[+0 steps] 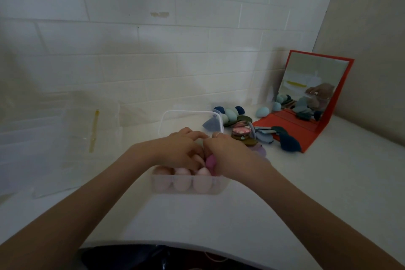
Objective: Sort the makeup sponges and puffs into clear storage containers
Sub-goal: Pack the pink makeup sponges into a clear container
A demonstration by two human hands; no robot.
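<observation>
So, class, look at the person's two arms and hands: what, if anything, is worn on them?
Both forearms are bare, with no sleeves, watch or bracelet in view. The right hand seems to have a thin pale ring on one finger, though blur makes that uncertain. The left hand shows nothing worn.

Looks like a home, maybe a bathroom or a dressing corner. White tile wall (153, 50) behind a white counter (328, 182). Red stand-up mirror (315, 85) in the corner, like one for putting on makeup. Soft makeup sponges (230, 114) and flat puffs (242, 136) in a heap beside it. Clear plastic box (188, 185) with pink sponges inside. No shop shelves, no big machines, just small home things.
</observation>
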